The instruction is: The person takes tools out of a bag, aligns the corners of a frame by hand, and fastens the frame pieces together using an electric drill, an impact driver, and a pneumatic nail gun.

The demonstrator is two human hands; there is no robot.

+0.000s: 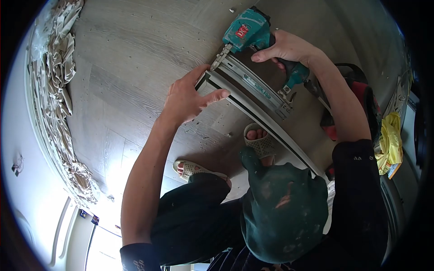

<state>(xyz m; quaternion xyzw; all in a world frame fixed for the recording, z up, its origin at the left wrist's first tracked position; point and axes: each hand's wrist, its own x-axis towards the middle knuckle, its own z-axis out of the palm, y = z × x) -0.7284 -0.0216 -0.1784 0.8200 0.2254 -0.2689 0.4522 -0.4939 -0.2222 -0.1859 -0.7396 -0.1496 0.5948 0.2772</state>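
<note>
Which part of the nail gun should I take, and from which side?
Probably best by the handle, from the person's right, where the right grip holds it: it's a slim bar set apart from the long magazine, with its outer side facing away from the pale frame. I'd avoid the nose, close to the frame's corner.

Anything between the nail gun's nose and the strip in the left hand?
Nothing visible: the teal nail gun, in the right hand, has its nose right at the far end of the strip, with the left hand close beside.
</note>
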